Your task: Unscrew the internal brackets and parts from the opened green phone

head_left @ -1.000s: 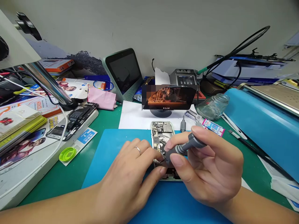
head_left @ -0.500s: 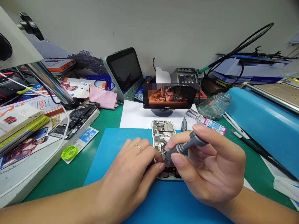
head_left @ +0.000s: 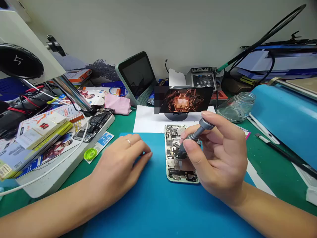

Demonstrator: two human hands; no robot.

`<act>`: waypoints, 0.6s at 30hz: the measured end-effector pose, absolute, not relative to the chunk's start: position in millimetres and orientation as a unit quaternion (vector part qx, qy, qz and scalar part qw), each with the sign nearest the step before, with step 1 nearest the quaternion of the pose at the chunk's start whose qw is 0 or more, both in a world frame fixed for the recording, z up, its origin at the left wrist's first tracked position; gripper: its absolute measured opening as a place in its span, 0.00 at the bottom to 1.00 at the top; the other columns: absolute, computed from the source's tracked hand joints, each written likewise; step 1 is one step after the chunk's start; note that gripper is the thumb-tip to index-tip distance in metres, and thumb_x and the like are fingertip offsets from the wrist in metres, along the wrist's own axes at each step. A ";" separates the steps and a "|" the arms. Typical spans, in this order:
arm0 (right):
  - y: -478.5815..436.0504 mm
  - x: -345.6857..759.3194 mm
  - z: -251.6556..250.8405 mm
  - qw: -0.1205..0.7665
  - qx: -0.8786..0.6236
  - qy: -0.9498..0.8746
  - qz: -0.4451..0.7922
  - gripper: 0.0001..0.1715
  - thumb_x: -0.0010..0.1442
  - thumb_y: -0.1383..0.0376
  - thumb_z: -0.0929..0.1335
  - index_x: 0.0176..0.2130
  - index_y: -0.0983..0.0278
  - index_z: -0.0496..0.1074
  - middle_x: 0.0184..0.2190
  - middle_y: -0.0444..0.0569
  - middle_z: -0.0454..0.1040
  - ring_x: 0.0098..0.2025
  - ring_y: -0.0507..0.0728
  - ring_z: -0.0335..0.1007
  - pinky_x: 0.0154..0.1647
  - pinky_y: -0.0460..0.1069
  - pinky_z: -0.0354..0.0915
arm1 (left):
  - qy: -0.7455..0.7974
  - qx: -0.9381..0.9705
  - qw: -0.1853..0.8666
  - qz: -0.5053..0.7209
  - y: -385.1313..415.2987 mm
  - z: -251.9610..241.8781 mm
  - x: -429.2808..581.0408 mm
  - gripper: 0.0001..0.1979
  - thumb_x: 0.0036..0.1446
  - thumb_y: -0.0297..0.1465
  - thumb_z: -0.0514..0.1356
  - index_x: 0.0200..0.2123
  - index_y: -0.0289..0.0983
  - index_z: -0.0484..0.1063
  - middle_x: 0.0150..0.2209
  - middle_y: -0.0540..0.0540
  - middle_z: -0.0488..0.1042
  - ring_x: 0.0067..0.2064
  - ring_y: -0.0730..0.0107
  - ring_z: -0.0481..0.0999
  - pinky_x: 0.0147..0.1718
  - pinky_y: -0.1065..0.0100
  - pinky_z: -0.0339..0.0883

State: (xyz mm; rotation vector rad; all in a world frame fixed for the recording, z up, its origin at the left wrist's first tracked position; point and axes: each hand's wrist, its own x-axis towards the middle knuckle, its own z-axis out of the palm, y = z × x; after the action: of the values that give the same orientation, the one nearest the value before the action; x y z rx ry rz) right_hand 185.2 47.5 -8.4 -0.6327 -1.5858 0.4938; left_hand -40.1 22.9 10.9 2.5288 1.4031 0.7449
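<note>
An opened smartphone point(head_left: 172, 162) with its inner parts bare lies upright in view on the blue mat point(head_left: 158, 205). My right hand point(head_left: 220, 158) grips a grey precision screwdriver point(head_left: 201, 129) between thumb and fingers, with a fingertip on its cap. The driver slants down over the phone's middle; whether its tip touches a screw I cannot tell. Left of the phone, apart from it, my left hand point(head_left: 123, 162) rests over the mat with thumb and index finger closed together. Anything between those fingertips is too small or hidden to make out. My right hand covers part of the phone's right side.
Behind the phone stands a lit screen playing a video point(head_left: 187, 99) on a round base. A glass jar point(head_left: 236, 107) and a blue machine point(head_left: 284, 122) are at right. A metal stand post point(head_left: 73, 92), boxes point(head_left: 37, 142) and another phone part point(head_left: 95, 124) crowd the left.
My left hand has drawn away from the phone to the left, uncovering its lower left side. The screwdriver remains in my right hand over the phone. The camera view has shifted slightly.
</note>
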 end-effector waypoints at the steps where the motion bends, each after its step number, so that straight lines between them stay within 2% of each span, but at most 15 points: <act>1: 47.4 185.1 -9.6 0.629 -0.285 -0.690 0.216 0.33 0.67 0.72 0.69 0.66 0.49 0.66 0.45 0.50 0.78 0.39 0.59 0.76 0.41 0.57 0.79 | 0.478 0.839 0.071 0.248 24.1 11.8 -43.0 0.09 0.72 0.29 0.56 0.37 0.40 0.72 0.35 0.49 0.74 0.37 0.65 0.73 0.36 0.63 0.64; 5: 47.3 186.2 -13.8 0.630 -0.299 -0.691 0.190 0.34 0.66 0.72 0.70 0.67 0.50 0.65 0.49 0.51 0.78 0.41 0.59 0.78 0.44 0.59 0.79 | 0.486 0.835 0.061 0.250 26.9 5.9 -46.6 0.09 0.71 0.28 0.56 0.36 0.40 0.72 0.33 0.50 0.74 0.35 0.66 0.74 0.33 0.66 0.65; 7: 47.1 188.9 -12.7 0.630 -0.283 -0.703 0.169 0.38 0.64 0.74 0.71 0.68 0.50 0.65 0.51 0.51 0.78 0.41 0.60 0.79 0.43 0.58 0.79 | 0.469 0.845 0.057 0.250 24.2 -0.7 -46.9 0.10 0.71 0.28 0.56 0.35 0.40 0.72 0.32 0.50 0.73 0.34 0.67 0.74 0.33 0.67 0.65; 9: 45.5 192.3 -7.8 0.608 -0.239 -0.744 0.141 0.43 0.62 0.76 0.71 0.69 0.51 0.63 0.45 0.50 0.80 0.40 0.59 0.80 0.40 0.56 0.79 | 0.449 0.857 0.048 0.249 18.8 -7.2 -48.1 0.12 0.72 0.28 0.55 0.33 0.39 0.72 0.29 0.50 0.72 0.31 0.68 0.73 0.31 0.67 0.63; 11: 39.9 194.0 -1.2 0.544 -0.165 -0.816 0.106 0.39 0.61 0.77 0.70 0.67 0.56 0.64 0.37 0.48 0.80 0.36 0.58 0.78 0.35 0.54 0.77 | 0.429 0.868 0.043 0.245 12.9 -12.3 -49.8 0.14 0.73 0.28 0.54 0.32 0.39 0.72 0.27 0.51 0.71 0.29 0.69 0.72 0.29 0.67 0.61; 13: 28.6 191.1 3.2 0.469 -0.119 -0.870 0.098 0.25 0.63 0.75 0.69 0.57 0.60 0.70 0.30 0.46 0.78 0.30 0.57 0.75 0.28 0.52 0.74 | 0.417 0.876 0.047 0.239 9.6 -15.7 -51.2 0.15 0.73 0.27 0.53 0.32 0.40 0.71 0.26 0.52 0.72 0.27 0.70 0.72 0.28 0.67 0.61; 14: 21.2 187.6 3.5 0.450 -0.138 -0.873 0.123 0.16 0.64 0.74 0.68 0.50 0.60 0.72 0.27 0.45 0.76 0.27 0.56 0.72 0.25 0.52 0.71 | 0.416 0.876 0.053 0.237 9.4 -16.8 -51.6 0.15 0.73 0.27 0.53 0.32 0.40 0.71 0.26 0.52 0.72 0.27 0.71 0.72 0.27 0.68 0.61; 15: 13.4 183.0 2.4 0.461 -0.180 -0.855 0.157 0.11 0.66 0.72 0.68 0.45 0.59 0.73 0.27 0.45 0.76 0.27 0.55 0.70 0.27 0.53 0.71 | 0.419 0.875 0.059 0.236 10.4 -17.4 -51.7 0.15 0.74 0.28 0.53 0.32 0.40 0.71 0.26 0.52 0.73 0.26 0.72 0.72 0.27 0.69 0.61; 16: 5.8 177.9 0.3 0.511 -0.222 -0.818 0.141 0.12 0.65 0.74 0.67 0.40 0.55 0.72 0.27 0.44 0.75 0.27 0.56 0.69 0.30 0.54 0.71 | 0.425 0.871 0.067 0.236 12.2 -17.6 -51.7 0.14 0.73 0.28 0.54 0.32 0.40 0.71 0.26 0.53 0.73 0.26 0.73 0.73 0.27 0.69 0.61; 18: -5.9 169.1 -4.8 0.512 -0.220 -0.822 0.118 0.15 0.61 0.76 0.68 0.31 0.55 0.70 0.27 0.43 0.72 0.28 0.56 0.68 0.32 0.55 0.70 | 0.439 0.862 0.084 0.238 17.2 -17.0 -51.4 0.12 0.73 0.28 0.56 0.33 0.40 0.72 0.28 0.54 0.75 0.26 0.74 0.74 0.28 0.71 0.63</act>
State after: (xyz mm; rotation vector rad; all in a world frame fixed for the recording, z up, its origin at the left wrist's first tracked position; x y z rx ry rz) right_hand 169.1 -5.9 -4.8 -0.5281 -1.9779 0.2841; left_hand -51.4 17.2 -17.0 2.5725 1.3095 0.7107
